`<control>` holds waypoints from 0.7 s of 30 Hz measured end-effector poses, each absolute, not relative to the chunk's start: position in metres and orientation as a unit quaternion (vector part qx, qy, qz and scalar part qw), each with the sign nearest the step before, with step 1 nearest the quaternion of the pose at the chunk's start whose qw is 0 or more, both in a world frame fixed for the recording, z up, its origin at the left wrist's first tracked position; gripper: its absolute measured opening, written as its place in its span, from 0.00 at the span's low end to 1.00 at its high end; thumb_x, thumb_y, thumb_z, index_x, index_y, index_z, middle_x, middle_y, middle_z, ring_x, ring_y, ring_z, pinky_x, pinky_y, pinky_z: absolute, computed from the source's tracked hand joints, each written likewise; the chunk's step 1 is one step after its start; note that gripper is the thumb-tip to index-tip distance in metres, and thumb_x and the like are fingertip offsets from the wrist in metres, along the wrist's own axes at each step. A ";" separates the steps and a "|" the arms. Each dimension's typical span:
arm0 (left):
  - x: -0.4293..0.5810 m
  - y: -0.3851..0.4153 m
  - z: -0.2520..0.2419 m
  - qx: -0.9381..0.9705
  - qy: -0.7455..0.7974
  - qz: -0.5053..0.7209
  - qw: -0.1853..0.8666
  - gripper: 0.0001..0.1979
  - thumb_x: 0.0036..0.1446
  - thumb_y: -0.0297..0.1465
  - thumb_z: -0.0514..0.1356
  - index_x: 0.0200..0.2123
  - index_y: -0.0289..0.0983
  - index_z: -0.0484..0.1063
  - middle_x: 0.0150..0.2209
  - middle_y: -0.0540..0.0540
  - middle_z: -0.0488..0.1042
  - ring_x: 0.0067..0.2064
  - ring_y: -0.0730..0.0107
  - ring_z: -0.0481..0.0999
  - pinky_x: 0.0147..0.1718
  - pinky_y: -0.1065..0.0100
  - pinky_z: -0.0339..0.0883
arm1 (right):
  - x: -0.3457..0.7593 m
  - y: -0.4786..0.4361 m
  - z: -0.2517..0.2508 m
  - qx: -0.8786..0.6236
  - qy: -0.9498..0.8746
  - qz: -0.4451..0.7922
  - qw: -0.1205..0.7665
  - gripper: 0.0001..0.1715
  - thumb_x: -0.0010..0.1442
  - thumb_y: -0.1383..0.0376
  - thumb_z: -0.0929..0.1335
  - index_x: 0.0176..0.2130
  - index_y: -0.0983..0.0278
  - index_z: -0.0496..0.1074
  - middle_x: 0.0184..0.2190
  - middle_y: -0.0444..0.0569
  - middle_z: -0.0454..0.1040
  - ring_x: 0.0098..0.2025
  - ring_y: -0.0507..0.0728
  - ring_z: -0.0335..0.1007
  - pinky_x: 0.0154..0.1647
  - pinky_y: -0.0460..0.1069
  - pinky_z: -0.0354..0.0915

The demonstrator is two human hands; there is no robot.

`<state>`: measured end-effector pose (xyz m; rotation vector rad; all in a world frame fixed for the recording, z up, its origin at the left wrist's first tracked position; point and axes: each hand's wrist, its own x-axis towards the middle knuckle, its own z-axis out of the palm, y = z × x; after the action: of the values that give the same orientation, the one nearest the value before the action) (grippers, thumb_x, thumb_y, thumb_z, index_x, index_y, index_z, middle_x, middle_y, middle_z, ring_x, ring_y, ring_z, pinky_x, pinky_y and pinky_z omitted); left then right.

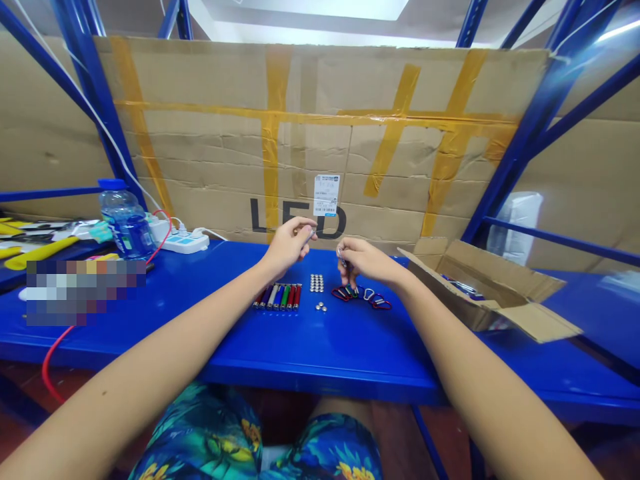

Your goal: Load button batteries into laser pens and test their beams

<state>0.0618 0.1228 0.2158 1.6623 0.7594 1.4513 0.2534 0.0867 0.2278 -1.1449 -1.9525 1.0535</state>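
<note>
My left hand pinched a small silver piece above the blue table, its long axis seemingly pointing right toward my right hand, which pinched a tiny silver part just above the carabiners.

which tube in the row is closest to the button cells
The red tube at the row's right end; the button cells lie just right of it, the other tubes farther left.

Blue desk, centre of frame: a row of coloured pen lights, button cells beside them, clips right of those. Open cardboard box at right. Water bottle and power strip at left.
</note>
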 end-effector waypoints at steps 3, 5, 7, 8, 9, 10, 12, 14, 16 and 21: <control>0.067 0.119 0.209 0.748 0.292 0.523 0.287 0.08 0.60 0.31 0.57 0.41 0.36 0.71 0.32 0.49 0.72 0.27 0.76 0.69 0.28 0.71 0.63 | 0.249 0.090 0.223 -0.408 -0.688 0.480 0.360 0.06 0.61 0.66 0.62 0.33 0.60 0.57 0.20 0.39 0.56 0.19 0.50 0.57 0.18 0.47 0.60; 0.069 0.116 0.205 0.798 0.282 0.486 0.218 0.09 0.57 0.31 0.59 0.42 0.36 0.71 0.35 0.48 0.74 0.35 0.72 0.71 0.36 0.69 0.64 | 0.246 0.091 0.220 -0.395 -0.660 0.520 0.372 0.07 0.61 0.67 0.63 0.32 0.60 0.58 0.19 0.38 0.53 0.18 0.49 0.51 0.18 0.48 0.59; 0.069 0.113 0.203 0.830 0.283 0.447 0.177 0.10 0.56 0.31 0.59 0.42 0.37 0.72 0.37 0.48 0.74 0.37 0.70 0.70 0.38 0.67 0.63 | 0.245 0.091 0.218 -0.385 -0.639 0.550 0.375 0.07 0.61 0.68 0.63 0.31 0.61 0.59 0.19 0.38 0.51 0.18 0.48 0.48 0.19 0.48 0.58; 0.069 0.112 0.203 0.839 0.288 0.430 0.164 0.09 0.57 0.31 0.58 0.41 0.37 0.72 0.35 0.48 0.74 0.36 0.70 0.70 0.37 0.67 0.62 | 0.245 0.091 0.218 -0.380 -0.633 0.561 0.374 0.07 0.61 0.68 0.63 0.31 0.61 0.59 0.19 0.38 0.51 0.18 0.49 0.48 0.19 0.48 0.58; 0.069 0.111 0.203 0.845 0.296 0.419 0.153 0.08 0.57 0.31 0.57 0.39 0.36 0.72 0.34 0.49 0.74 0.35 0.70 0.69 0.36 0.67 0.61 | 0.245 0.091 0.218 -0.376 -0.631 0.569 0.371 0.07 0.61 0.67 0.63 0.31 0.61 0.60 0.19 0.38 0.51 0.19 0.49 0.48 0.19 0.48 0.58; 0.068 0.111 0.203 0.847 0.304 0.412 0.143 0.07 0.57 0.30 0.57 0.37 0.36 0.72 0.32 0.49 0.73 0.34 0.70 0.68 0.35 0.67 0.60 | 0.246 0.091 0.218 -0.371 -0.633 0.572 0.367 0.07 0.61 0.66 0.63 0.30 0.62 0.60 0.20 0.39 0.51 0.20 0.49 0.48 0.20 0.48 0.59; 0.068 0.112 0.204 0.845 0.319 0.409 0.131 0.06 0.57 0.31 0.56 0.34 0.35 0.71 0.30 0.49 0.71 0.33 0.71 0.67 0.33 0.68 0.58 | 0.247 0.091 0.218 -0.357 -0.651 0.568 0.355 0.08 0.61 0.65 0.64 0.30 0.62 0.62 0.21 0.40 0.52 0.21 0.49 0.49 0.21 0.48 0.60; 0.066 0.113 0.206 0.840 0.328 0.412 0.129 0.05 0.57 0.30 0.57 0.33 0.35 0.70 0.29 0.50 0.71 0.32 0.71 0.66 0.33 0.68 0.57 | 0.248 0.091 0.218 -0.340 -0.675 0.559 0.340 0.08 0.60 0.65 0.65 0.30 0.63 0.63 0.22 0.41 0.53 0.23 0.50 0.51 0.24 0.48 0.62; 0.065 0.114 0.207 0.835 0.334 0.417 0.132 0.05 0.57 0.30 0.57 0.32 0.35 0.70 0.28 0.50 0.70 0.31 0.72 0.65 0.32 0.68 0.56 | 0.248 0.092 0.217 -0.324 -0.691 0.550 0.338 0.07 0.59 0.66 0.65 0.29 0.64 0.64 0.22 0.41 0.53 0.24 0.50 0.51 0.26 0.49 0.63; 0.064 0.115 0.207 0.832 0.338 0.421 0.130 0.05 0.56 0.30 0.58 0.29 0.35 0.68 0.26 0.51 0.68 0.30 0.72 0.64 0.30 0.68 0.55 | 0.244 0.096 0.214 -0.318 -0.685 0.541 0.370 0.09 0.59 0.68 0.64 0.26 0.64 0.64 0.21 0.41 0.52 0.23 0.50 0.48 0.24 0.49 0.62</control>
<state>0.0636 0.1150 0.2071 2.4168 0.9818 1.2226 0.2444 0.0964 0.2135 -0.8155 -1.7574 1.3885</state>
